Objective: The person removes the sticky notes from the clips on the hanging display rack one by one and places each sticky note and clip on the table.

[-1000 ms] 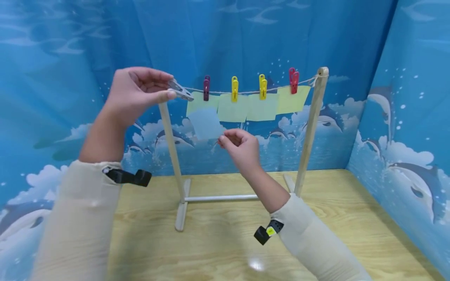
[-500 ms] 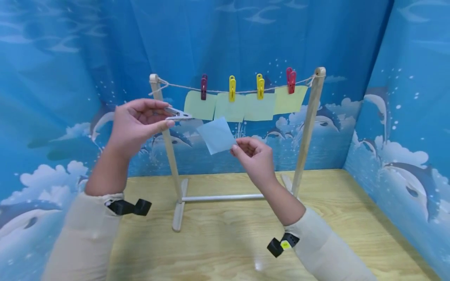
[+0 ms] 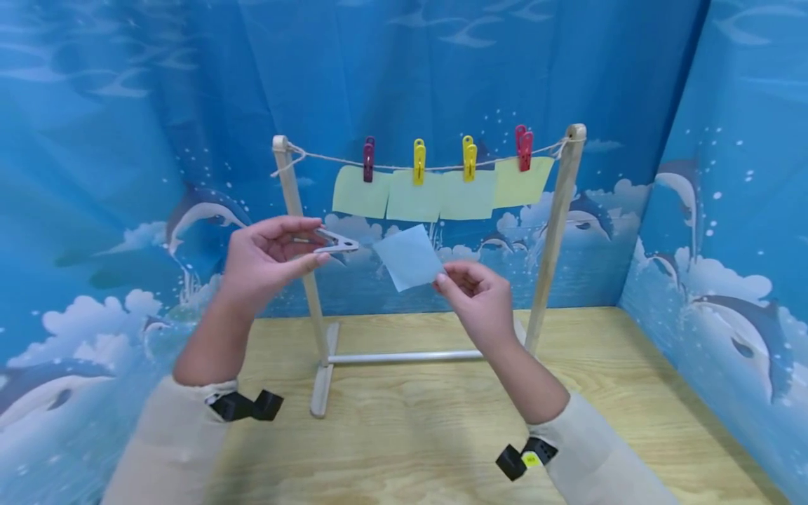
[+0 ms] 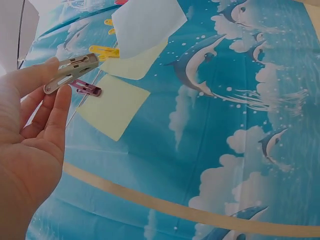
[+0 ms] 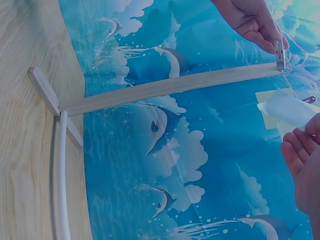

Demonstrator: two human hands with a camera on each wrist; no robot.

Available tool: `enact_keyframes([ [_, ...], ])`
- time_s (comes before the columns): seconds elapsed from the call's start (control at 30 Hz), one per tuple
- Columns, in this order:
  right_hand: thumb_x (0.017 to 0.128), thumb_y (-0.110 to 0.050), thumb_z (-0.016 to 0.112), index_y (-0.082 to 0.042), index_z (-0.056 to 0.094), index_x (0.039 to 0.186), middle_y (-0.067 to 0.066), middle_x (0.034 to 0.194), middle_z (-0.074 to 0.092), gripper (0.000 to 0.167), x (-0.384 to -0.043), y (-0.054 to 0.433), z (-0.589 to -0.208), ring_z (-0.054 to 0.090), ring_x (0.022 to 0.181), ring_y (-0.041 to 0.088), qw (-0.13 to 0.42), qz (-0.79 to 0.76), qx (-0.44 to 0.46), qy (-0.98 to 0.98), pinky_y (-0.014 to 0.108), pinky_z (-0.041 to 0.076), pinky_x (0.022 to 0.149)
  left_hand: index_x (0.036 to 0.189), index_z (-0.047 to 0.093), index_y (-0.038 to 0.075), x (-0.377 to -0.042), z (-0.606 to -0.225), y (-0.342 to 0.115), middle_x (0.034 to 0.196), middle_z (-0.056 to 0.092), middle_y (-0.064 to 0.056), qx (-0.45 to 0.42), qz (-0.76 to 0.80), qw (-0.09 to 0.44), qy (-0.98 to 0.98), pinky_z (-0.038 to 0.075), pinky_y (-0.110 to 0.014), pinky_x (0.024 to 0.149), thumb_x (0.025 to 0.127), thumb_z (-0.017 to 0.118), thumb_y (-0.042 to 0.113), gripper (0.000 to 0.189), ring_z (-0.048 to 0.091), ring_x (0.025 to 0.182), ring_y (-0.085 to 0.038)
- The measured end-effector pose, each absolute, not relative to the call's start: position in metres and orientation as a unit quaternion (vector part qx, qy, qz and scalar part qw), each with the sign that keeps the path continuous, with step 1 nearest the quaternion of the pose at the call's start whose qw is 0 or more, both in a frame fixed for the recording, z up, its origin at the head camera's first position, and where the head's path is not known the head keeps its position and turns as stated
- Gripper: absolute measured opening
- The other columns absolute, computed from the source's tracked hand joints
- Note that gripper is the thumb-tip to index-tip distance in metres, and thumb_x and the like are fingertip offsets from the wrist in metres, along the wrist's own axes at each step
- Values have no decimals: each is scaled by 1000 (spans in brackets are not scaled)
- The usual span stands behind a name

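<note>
My left hand (image 3: 268,259) pinches a grey clothespin (image 3: 337,243) between thumb and fingers, its nose pointing right. Between thumb and fingertips my right hand (image 3: 480,301) holds a light blue paper square (image 3: 409,258) by its right corner. The paper's left corner lies close to the clothespin's nose in the head view, with a small gap. Both are below a string (image 3: 328,158) where several pale green and yellow notes (image 3: 413,196) hang. In the left wrist view the clothespin (image 4: 72,72) sits between thumb and index finger, and the blue sheet (image 4: 147,25) overlaps the hanging notes.
The string runs between two wooden posts (image 3: 555,231) joined by a white lower bar (image 3: 404,357). A maroon clothespin (image 3: 369,160), two yellow clothespins (image 3: 419,161) and a red clothespin (image 3: 524,149) grip the notes. Blue dolphin-print curtains stand behind the wood-grain table (image 3: 404,435).
Both hands have come down from the string and shifted right, the clothespin still in the left and the blue paper in the right. The paper no longer overlaps the hanging notes in the head view.
</note>
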State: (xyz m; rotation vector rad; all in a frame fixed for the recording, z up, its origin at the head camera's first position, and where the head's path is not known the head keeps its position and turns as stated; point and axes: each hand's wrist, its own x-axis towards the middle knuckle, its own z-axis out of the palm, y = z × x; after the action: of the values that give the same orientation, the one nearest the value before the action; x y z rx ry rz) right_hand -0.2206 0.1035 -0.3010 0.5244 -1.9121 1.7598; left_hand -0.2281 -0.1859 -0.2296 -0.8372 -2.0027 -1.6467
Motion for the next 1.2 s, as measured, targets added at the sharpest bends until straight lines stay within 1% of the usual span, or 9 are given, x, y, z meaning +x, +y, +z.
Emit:
enact_keyframes([
  [0.17, 92, -10, 69, 2, 71, 100, 15, 89, 71, 15, -216, 110, -307, 70, 79, 16, 253, 640, 187, -701, 30, 59, 73, 115, 67, -4, -224, -240, -185, 109, 70, -11, -299, -596, 204, -717, 54, -26, 85, 84, 74, -1, 32, 70, 95, -22],
  [0.37, 91, -8, 70, 3, 71, 101, 17, 90, 71, 16, -214, 120, -317, 70, 78, 17, 257, 654, 185, -687, 33, 60, 73, 116, 67, -3, -218, -255, -186, 108, 71, -8, -285, -580, 198, -737, 55, -26, 84, 85, 74, 1, 32, 70, 94, -19],
  [0.53, 91, -8, 69, 6, 70, 104, 19, 91, 71, 19, -215, 126, -325, 70, 77, 18, 252, 666, 174, -680, 35, 60, 73, 114, 67, -4, -215, -266, -190, 105, 72, -8, -274, -600, 188, -728, 56, -28, 83, 84, 73, -4, 30, 70, 94, -24],
  [0.7, 91, -7, 69, 5, 70, 103, 16, 89, 71, 17, -215, 135, -330, 70, 78, 17, 255, 665, 163, -683, 33, 59, 74, 115, 66, -6, -213, -275, -192, 105, 72, -9, -268, -630, 167, -709, 56, -29, 83, 85, 72, -4, 31, 70, 96, -23],
  [0.97, 92, -7, 68, 6, 69, 100, 15, 88, 71, 16, -212, 143, -335, 70, 79, 18, 263, 657, 159, -689, 32, 59, 75, 117, 63, -10, -211, -290, -197, 109, 71, -10, -283, -654, 167, -681, 55, -29, 85, 85, 69, -9, 33, 68, 100, -22],
  [1.1, 92, -8, 68, 7, 69, 100, 11, 87, 71, 17, -206, 149, -339, 70, 79, 17, 264, 661, 144, -687, 31, 59, 75, 116, 65, -7, -207, -298, -197, 107, 71, -10, -256, -661, 173, -684, 55, -29, 84, 85, 70, -9, 32, 68, 99, -24],
  [1.2, 91, -6, 69, 8, 68, 100, 9, 85, 72, 17, -202, 154, -342, 70, 78, 17, 265, 671, 132, -680, 31, 59, 75, 117, 64, -8, -204, -304, -196, 106, 71, -10, -231, -665, 174, -689, 56, -28, 83, 85, 70, -8, 33, 68, 98, -24],
])
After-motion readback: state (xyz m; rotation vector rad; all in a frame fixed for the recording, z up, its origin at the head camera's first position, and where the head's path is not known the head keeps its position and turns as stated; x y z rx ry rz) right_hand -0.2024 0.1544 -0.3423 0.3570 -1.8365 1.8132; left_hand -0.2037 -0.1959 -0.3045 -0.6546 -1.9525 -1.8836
